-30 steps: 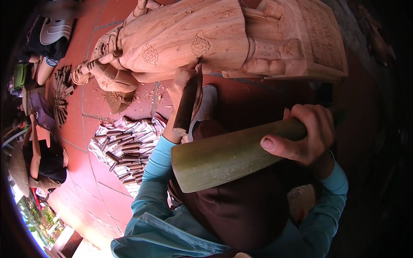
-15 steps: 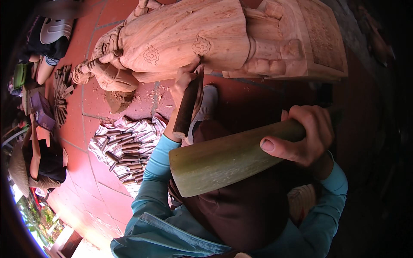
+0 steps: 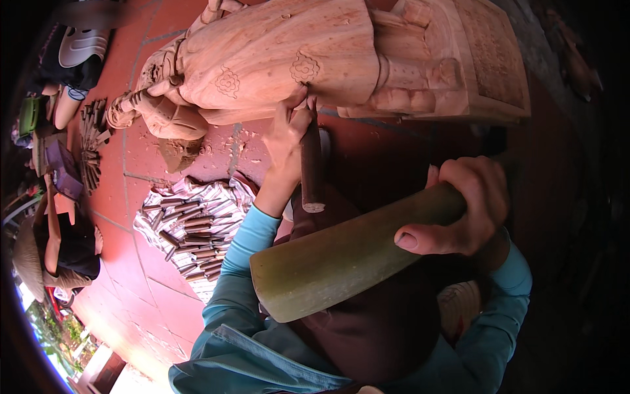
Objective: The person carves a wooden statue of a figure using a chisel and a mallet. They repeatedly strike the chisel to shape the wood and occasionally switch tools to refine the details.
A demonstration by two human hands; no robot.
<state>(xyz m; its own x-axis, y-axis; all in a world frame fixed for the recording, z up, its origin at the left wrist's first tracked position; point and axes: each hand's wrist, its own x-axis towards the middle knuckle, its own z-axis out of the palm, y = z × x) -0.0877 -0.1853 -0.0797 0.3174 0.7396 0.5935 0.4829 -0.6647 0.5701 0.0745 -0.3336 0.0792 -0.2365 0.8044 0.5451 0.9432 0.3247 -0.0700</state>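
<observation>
A reddish wooden statue (image 3: 275, 52) of a robed figure lies on its side across the far part of the view. Two cloud-like motifs are cut in its robe. My left hand (image 3: 289, 134) grips a wood-carving chisel (image 3: 311, 167) close to its tip, which meets the robe just below the right-hand motif (image 3: 304, 67). The chisel's dark handle points back toward me. My right hand (image 3: 469, 207) is wrapped around the narrow end of a greenish wooden mallet (image 3: 341, 262). The mallet's thick end hangs over my lap, apart from the chisel handle.
Several chisels (image 3: 197, 230) lie on a striped cloth (image 3: 154, 197) to my left on the red tiled floor (image 3: 131, 276). Farther left are another bundle of tools (image 3: 90, 148), a purple box (image 3: 64, 171) and two other people. Wood chips lie below the statue.
The chisel's handle end has swung to the right, its tip staying by the motif, and my left hand has turned with it. The mallet's thick end has dropped slightly toward me.
</observation>
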